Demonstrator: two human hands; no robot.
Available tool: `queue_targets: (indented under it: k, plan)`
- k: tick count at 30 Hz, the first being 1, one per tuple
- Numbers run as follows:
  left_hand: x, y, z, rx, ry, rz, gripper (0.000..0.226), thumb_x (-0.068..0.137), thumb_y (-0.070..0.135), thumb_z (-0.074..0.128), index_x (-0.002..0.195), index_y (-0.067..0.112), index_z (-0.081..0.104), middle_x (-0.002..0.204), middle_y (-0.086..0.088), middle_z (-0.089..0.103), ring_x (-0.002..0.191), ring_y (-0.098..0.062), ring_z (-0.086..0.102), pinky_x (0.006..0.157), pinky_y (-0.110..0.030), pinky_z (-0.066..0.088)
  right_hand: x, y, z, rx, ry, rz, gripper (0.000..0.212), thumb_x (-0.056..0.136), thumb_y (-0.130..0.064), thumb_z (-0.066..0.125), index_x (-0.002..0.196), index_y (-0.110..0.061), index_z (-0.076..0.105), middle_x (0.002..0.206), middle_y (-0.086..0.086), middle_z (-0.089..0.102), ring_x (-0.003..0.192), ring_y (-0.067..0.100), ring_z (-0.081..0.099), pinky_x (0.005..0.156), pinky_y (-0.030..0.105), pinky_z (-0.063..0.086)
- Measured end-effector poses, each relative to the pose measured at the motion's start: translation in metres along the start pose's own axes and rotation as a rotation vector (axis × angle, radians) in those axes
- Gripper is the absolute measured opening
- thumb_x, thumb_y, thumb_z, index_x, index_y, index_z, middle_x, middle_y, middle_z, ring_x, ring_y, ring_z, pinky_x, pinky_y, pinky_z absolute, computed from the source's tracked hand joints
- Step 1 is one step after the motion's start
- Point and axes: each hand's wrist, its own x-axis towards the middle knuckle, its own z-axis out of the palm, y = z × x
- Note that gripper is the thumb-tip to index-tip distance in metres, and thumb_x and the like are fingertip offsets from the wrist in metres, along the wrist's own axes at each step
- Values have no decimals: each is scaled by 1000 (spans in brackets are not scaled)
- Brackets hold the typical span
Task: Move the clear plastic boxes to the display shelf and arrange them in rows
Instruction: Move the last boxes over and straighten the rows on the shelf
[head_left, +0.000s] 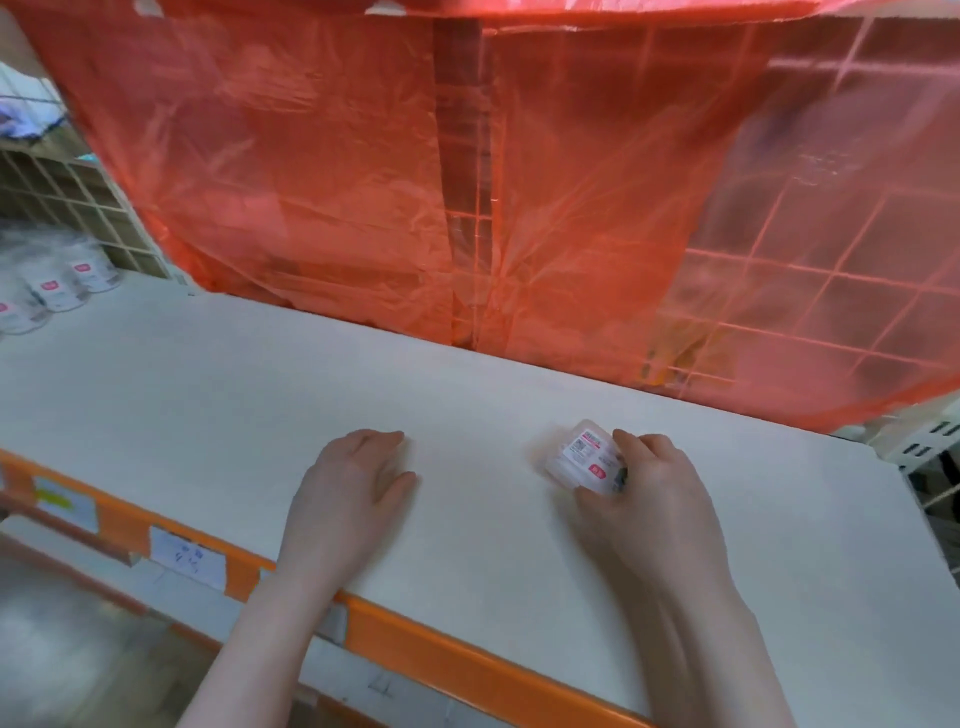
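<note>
While only one view exists, the head camera shows all that matters here.
Head view, box: one clear box (584, 457) with a pink-and-white label sits on the white shelf (260, 374), right of centre and tilted; whether it lies flat I cannot tell.
Head view, right hand: the right hand (649, 493) holds the box from its right and near sides, fingers (626, 441) curled round its edge.
Head view, left hand: the left hand (353, 478) rests palm down on the shelf, holding nothing, fingers together and slightly bent, well apart from the box.
Key relation: the box lies just left of and beyond the right palm, its long axis seemingly running diagonally from far-right to near-left; the right hand is far nearer.
Row so far: more labelled boxes (57, 293) stand in a line at the shelf's far left.
Backdrop: red plastic sheet (311, 156) hangs behind the shelf.
Judgement: the box likely needs squaring up before release.
</note>
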Motion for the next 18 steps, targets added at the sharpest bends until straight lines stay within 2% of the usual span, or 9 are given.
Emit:
queue_targets:
  k: [2,9,11,15,18]
  plan:
    - [-5,-11,-12,30,19,-33,43,86,29,65,127,17,58,124,-1,58,119,-22,49,95,-32,38,-5,-17,6,-2,-36,-50,55,79,-34,62,130,-19,48,114,0,50,109,20,45,84,30,39]
    - [-29,-84,-67,47,69,-151,45,81,32,64,120,10,63,116,-8,62,111,-30,54,95,-34,38,-11,-106,34,-21,-77,-286,61,81,-36,61,136,-18,42,119,1,49,113,20,43,88,27,37]
    - [-38,-112,-87,55,102,-172,43,82,26,68,120,10,63,117,-9,62,111,-30,55,94,-31,36,-15,-142,45,-33,-65,-337,57,80,-35,60,132,-17,45,117,1,49,111,20,44,88,28,37]
    - [-61,-185,-136,63,161,-210,54,76,43,53,119,11,64,115,-8,63,107,-29,58,92,-27,34,-32,-230,77,-46,-53,-430,53,78,-34,60,127,-17,48,114,2,51,109,22,46,88,29,37]
    - [-84,-254,-177,78,199,-237,47,80,38,64,119,11,64,118,-8,63,111,-29,56,94,-28,35,-53,-308,110,-41,-51,-464,52,78,-35,60,125,-16,50,112,3,51,109,24,47,87,31,37]
